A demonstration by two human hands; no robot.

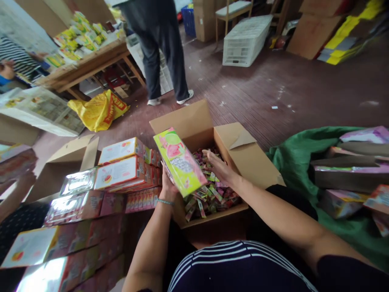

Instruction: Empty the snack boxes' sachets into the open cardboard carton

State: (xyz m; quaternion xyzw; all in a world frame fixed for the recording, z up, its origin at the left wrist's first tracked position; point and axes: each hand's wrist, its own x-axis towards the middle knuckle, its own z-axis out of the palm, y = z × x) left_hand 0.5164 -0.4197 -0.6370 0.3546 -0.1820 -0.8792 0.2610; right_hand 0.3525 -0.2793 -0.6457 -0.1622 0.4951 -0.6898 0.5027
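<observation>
My left hand (169, 182) grips a green and pink printed packet box (180, 162) with fruit pictures on it, tilted over the left side of an open cardboard carton (209, 221). Part of that hand is hidden behind the box. My right hand (218, 166) is over the carton, fingers stretched out and apart, holding nothing. It is to the right of the printed box and does not touch it. Inside the carton lies a loose heap of small wrapped sticks (217, 194) in green, pink and red. The carton's flaps are folded outward.
Stacked printed boxes (118, 170) stand at my left, near another person's arm (18, 194). A green sack (291, 150) with flattened boxes lies at my right. Ahead are a standing person (158, 44), a yellow bag (99, 109), a wooden table (91, 65) and a clear plastic bin (246, 40).
</observation>
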